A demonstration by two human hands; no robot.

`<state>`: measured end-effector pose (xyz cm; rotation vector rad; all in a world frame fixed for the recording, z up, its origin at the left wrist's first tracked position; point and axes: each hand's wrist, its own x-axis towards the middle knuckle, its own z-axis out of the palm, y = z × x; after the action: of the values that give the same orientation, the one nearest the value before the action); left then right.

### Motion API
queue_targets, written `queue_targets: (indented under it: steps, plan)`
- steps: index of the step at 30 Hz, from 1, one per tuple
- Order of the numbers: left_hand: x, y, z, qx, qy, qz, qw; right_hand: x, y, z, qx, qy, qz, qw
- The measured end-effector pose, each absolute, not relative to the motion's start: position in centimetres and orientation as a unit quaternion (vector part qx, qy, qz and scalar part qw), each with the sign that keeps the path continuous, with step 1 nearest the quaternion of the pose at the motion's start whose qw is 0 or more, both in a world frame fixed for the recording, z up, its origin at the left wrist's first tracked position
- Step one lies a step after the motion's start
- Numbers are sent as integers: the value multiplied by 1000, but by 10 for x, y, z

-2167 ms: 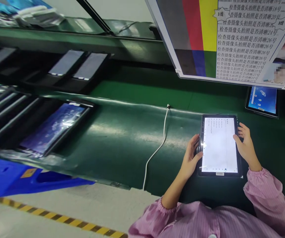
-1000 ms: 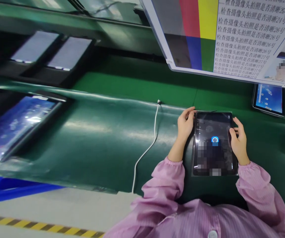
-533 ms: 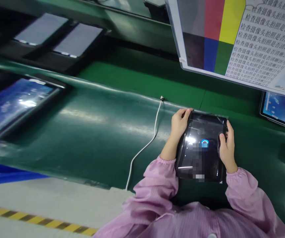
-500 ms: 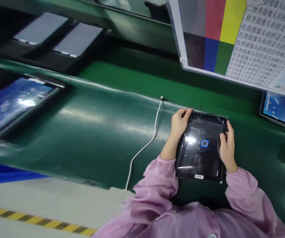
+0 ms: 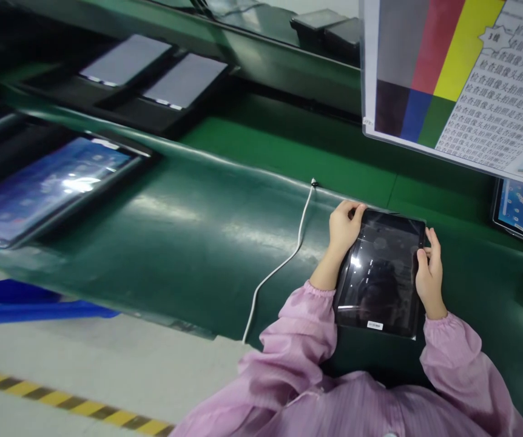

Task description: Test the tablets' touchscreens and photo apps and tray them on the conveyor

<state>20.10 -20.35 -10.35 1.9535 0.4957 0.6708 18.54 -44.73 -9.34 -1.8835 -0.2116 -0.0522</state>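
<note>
A black tablet (image 5: pixel 382 273) in clear film lies between my hands at the near edge of the green bench, its screen dark with a few small white marks and a reflection. My left hand (image 5: pixel 346 227) grips its upper left corner, thumb on top and the other fingers curled behind. Along the right edge my right hand (image 5: pixel 431 273) holds the tablet, thumb at the front rim and fingers round the side. A small white label (image 5: pixel 375 326) sits on the tablet's lower edge.
A white cable (image 5: pixel 280 267) crosses the green mat (image 5: pixel 188 243) to my left. A lit tablet (image 5: pixel 52 188) lies at the left, with two grey-screened tablets (image 5: pixel 186 79) behind. A printed colour chart (image 5: pixel 462 79) hangs at upper right, above another lit tablet (image 5: pixel 520 209).
The tablet's screen went from a white page to dark with a blue camera icon, which is now gone. My left hand moved up from the left side to the upper corner.
</note>
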Motion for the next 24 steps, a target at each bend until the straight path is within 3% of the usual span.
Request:
queue_targets:
  steps: [13,24]
  plan:
    - [199,-205,-103,772,205,303,520,188,-454,-92,-801,-95,-7,591]
    - [198,-205,-95,718,173,327,590,185,-454,-87,-745,-80,37,661]
